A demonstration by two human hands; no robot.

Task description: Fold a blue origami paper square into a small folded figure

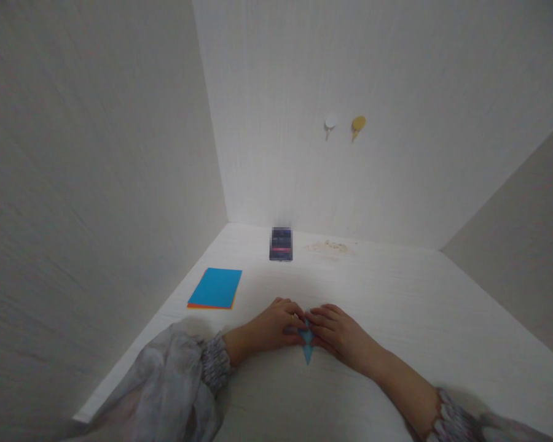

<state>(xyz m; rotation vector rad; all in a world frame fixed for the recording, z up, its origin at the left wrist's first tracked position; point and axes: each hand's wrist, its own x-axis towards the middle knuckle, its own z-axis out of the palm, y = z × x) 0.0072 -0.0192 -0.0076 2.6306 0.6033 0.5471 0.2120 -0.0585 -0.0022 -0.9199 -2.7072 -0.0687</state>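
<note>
A small piece of folded light-blue paper (308,353) lies between my two hands on the white table, its pointed end facing me. From the left, my left hand (279,323) grips the paper's edge, with the thumb and fingers bent together; a ring shows on one finger. My right hand (338,333) presses on the paper's right side with its fingers close together. Fingers cover much of the paper, so its full folded shape is hidden.
A stack of paper sheets (215,288), blue on top with orange beneath, lies at the left. At the back stands a blurred dark phone-like object (281,244). Two hooks, white (330,123) and yellow (358,124), are on the back wall. Side walls enclose the table.
</note>
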